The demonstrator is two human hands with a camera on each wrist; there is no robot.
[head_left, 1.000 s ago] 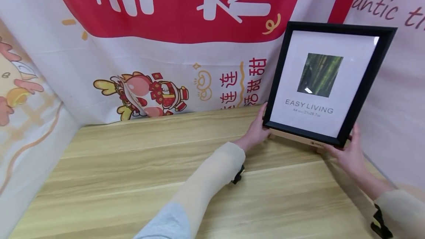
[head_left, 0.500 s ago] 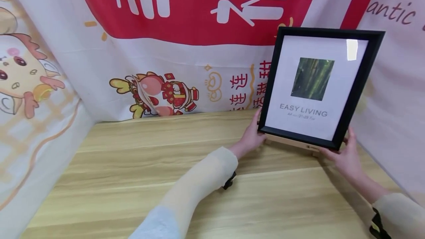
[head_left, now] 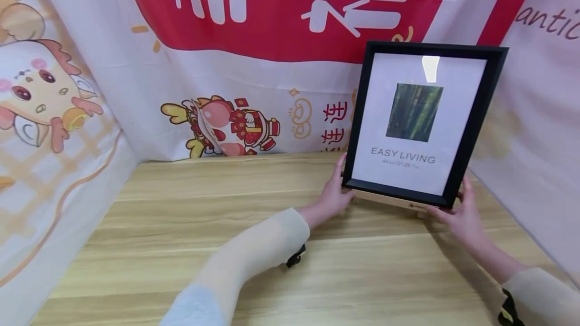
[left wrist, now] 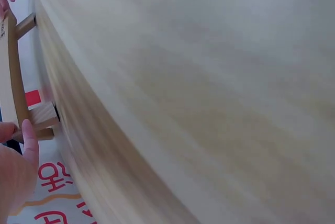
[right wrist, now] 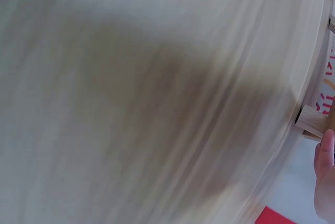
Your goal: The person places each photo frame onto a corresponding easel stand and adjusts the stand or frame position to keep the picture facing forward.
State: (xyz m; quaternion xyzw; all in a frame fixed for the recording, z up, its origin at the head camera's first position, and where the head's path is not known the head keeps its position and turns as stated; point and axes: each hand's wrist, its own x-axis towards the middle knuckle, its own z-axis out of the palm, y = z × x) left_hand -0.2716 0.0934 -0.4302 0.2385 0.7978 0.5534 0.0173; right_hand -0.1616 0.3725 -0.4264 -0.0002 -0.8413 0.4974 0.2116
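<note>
A black picture frame (head_left: 353,130) with a white "EASY LIVING" insert leans back, its bottom edge on the ledge of a light wooden stand (head_left: 385,200). At the lower left corner my left hand (head_left: 334,192) grips the stand's end, fingers up along the frame's side. My right hand (head_left: 464,218) holds the lower right corner the same way, thumb by the ledge. In the left wrist view, the left hand (left wrist: 18,169) pinches the end of the wooden stand (left wrist: 13,72), whose short feet reach the table. Only part of the right hand (right wrist: 325,177) shows in the right wrist view. The stand's back is hidden.
A wood-grain table (head_left: 204,245) lies under the stand. Printed cloth walls stand close around it: a red and white back cloth (head_left: 254,79), a left cloth (head_left: 97,175) with cartoon figures, and a pale right cloth (head_left: 534,155).
The frame and stand have shifted left with both hands, covering more of the red characters on the back cloth. The head view has turned slightly left. Both hands keep their hold.
</note>
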